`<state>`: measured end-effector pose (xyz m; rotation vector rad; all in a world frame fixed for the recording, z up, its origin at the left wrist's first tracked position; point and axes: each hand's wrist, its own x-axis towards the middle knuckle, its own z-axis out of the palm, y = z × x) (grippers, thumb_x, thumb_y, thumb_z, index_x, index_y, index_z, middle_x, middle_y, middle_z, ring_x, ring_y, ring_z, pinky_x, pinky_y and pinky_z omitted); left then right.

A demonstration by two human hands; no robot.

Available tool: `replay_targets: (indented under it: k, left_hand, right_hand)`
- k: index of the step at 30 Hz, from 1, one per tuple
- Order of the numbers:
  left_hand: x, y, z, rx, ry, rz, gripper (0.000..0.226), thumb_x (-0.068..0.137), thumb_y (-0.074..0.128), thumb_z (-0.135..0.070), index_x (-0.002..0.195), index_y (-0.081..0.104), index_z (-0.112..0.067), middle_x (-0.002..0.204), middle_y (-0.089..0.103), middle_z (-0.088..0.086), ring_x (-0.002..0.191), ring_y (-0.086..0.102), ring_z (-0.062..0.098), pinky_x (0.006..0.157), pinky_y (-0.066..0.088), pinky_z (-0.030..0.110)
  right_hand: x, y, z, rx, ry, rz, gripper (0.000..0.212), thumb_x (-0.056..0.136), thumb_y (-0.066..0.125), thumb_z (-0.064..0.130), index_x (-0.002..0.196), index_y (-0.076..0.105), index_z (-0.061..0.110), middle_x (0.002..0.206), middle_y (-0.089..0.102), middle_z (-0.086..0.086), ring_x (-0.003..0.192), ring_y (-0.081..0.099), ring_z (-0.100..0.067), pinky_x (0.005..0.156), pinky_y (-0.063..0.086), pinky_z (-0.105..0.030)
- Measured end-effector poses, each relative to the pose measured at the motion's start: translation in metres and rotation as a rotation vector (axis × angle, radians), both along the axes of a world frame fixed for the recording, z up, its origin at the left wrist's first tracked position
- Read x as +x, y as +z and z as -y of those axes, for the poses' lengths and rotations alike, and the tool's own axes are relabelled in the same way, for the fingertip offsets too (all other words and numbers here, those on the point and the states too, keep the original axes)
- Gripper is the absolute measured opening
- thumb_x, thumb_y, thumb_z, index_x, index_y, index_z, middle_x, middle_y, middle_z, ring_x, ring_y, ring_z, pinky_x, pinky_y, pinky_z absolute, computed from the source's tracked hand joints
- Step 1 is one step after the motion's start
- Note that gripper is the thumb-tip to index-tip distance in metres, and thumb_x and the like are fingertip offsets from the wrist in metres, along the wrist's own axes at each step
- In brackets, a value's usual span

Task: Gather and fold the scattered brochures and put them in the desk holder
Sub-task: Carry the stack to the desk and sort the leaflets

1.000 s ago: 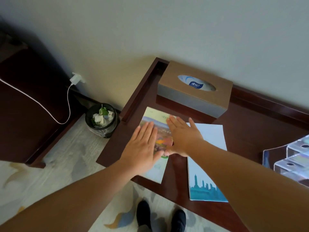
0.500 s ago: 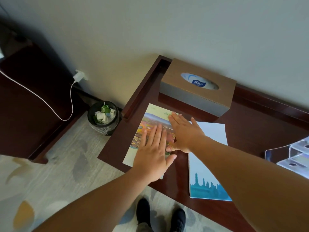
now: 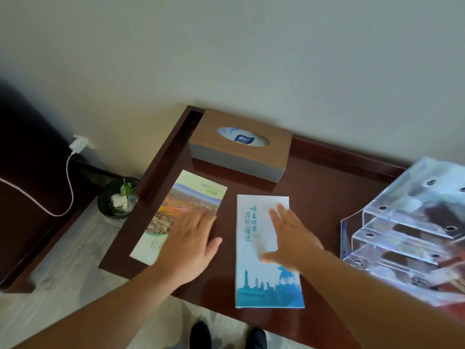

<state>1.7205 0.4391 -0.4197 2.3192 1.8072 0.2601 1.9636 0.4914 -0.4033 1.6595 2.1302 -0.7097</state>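
Left hand (image 3: 191, 245) is spread flat, fingers straight and apart, over the lower right part of the landscape brochure (image 3: 191, 197); blur hides whether it presses down. Right hand (image 3: 289, 238) is equally flat and open, palm down on the middle of the white and blue brochure (image 3: 266, 290), gripping nothing. Both brochures lie folded, side by side and apart, on the dark red worktop (image 3: 327, 197), the landscape one angled near the left edge. A clear tiered desk holder (image 3: 407, 197) stands at the right end, well apart from them. A brown tissue box (image 3: 239, 157) sits at the back against the wall. A small waste bin (image 3: 102, 207) stands on the floor to the left.
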Motion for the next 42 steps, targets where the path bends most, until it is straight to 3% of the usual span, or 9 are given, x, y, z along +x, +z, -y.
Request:
replay_targets:
  k: [5, 8, 10, 16, 24, 30, 35, 38, 42]
  left_hand:
    - [0.075, -0.010, -0.038, -0.104, -0.063, -0.077, 0.059, 0.104, 0.027, -0.038, 0.154, 0.012, -0.012, 0.163, 0.007, 0.012, 0.151, 0.003, 0.028, 0.120, -0.002, 0.038]
    - [0.091, -0.019, -0.052, -0.135, -0.082, -0.217, 0.063, 0.104, 0.018, -0.039, 0.154, -0.002, -0.007, 0.163, -0.006, 0.017, 0.150, -0.010, 0.030, 0.122, -0.003, 0.044]
    - [0.094, -0.025, -0.040, -0.148, -0.109, -0.214, 0.067, 0.103, 0.013, -0.044, 0.154, -0.006, -0.005, 0.162, -0.010, 0.019, 0.149, -0.014, 0.032, 0.122, -0.001, 0.046]
    - [0.089, -0.028, 0.015, -0.080, -0.286, -0.216, 0.071, 0.099, 0.027, -0.049, 0.150, 0.028, 0.000, 0.157, 0.024, 0.022, 0.147, 0.018, 0.034, 0.117, 0.023, 0.052]
    - [0.111, -0.026, 0.051, -0.208, -0.205, -0.235, 0.098, 0.088, 0.024, -0.073, 0.153, 0.015, 0.000, 0.161, 0.007, 0.020, 0.150, 0.004, 0.034, 0.120, 0.011, 0.052]
    - [0.056, -0.019, 0.075, -0.212, -0.319, -0.233, 0.086, 0.093, 0.016, -0.069, 0.156, 0.006, -0.011, 0.164, -0.004, 0.009, 0.151, -0.006, 0.024, 0.121, -0.001, 0.046]
    - [0.022, 0.011, 0.042, -0.128, -0.029, -0.008, 0.054, 0.091, 0.036, -0.051, 0.135, 0.046, -0.021, 0.149, 0.040, -0.001, 0.137, 0.040, 0.018, 0.114, 0.034, 0.040]
    - [-0.009, 0.022, 0.007, -0.155, 0.268, -0.046, 0.047, 0.094, 0.049, -0.041, 0.135, 0.046, -0.019, 0.140, 0.048, 0.003, 0.129, 0.045, 0.023, 0.104, 0.040, 0.039]
    - [-0.017, 0.018, -0.011, -0.211, 0.391, -0.118, 0.045, 0.094, 0.048, -0.039, 0.133, 0.046, -0.017, 0.131, 0.050, 0.007, 0.119, 0.047, 0.027, 0.095, 0.042, 0.041]
  right_hand:
    - [-0.009, 0.000, 0.007, 0.070, 0.062, 0.038, 0.110, 0.080, 0.071, 0.055, 0.157, -0.001, 0.020, 0.165, -0.009, -0.001, 0.150, 0.012, -0.024, 0.116, 0.028, -0.042]
    - [0.008, 0.000, 0.002, 0.088, 0.150, 0.122, 0.113, 0.083, 0.067, 0.056, 0.156, -0.012, 0.021, 0.163, -0.019, 0.001, 0.151, -0.007, -0.021, 0.121, 0.004, -0.043]
    - [0.013, -0.003, 0.002, 0.087, 0.165, 0.133, 0.111, 0.084, 0.064, 0.059, 0.155, -0.014, 0.022, 0.163, -0.021, 0.002, 0.151, -0.011, -0.019, 0.121, 0.000, -0.044]
    - [0.015, -0.006, 0.003, 0.082, 0.131, 0.083, 0.113, 0.081, 0.063, 0.063, 0.155, -0.014, 0.026, 0.162, -0.022, 0.007, 0.151, -0.009, -0.019, 0.120, 0.003, -0.050]
    - [0.016, -0.007, 0.003, 0.085, 0.128, 0.084, 0.110, 0.083, 0.063, 0.061, 0.155, -0.012, 0.028, 0.162, -0.020, 0.008, 0.151, -0.007, -0.019, 0.120, 0.007, -0.051]
    - [0.015, -0.004, 0.002, 0.069, 0.120, 0.067, 0.116, 0.079, 0.070, 0.057, 0.155, -0.012, 0.026, 0.163, -0.020, 0.007, 0.151, -0.007, -0.021, 0.119, 0.008, -0.051]
    - [0.000, 0.003, 0.010, 0.086, -0.040, -0.013, 0.095, 0.084, 0.070, 0.043, 0.155, 0.011, 0.021, 0.165, 0.000, -0.001, 0.148, 0.017, -0.028, 0.115, 0.030, -0.048]
    - [-0.013, 0.007, 0.019, 0.136, -0.402, -0.150, 0.064, 0.086, 0.065, 0.036, 0.139, 0.036, 0.016, 0.137, 0.039, -0.010, 0.121, 0.048, -0.030, 0.095, 0.050, -0.041]
    - [-0.022, 0.005, 0.028, 0.062, -0.674, -0.174, 0.063, 0.083, 0.069, 0.041, 0.129, 0.037, 0.013, 0.110, 0.040, -0.007, 0.100, 0.057, -0.027, 0.082, 0.059, -0.041]
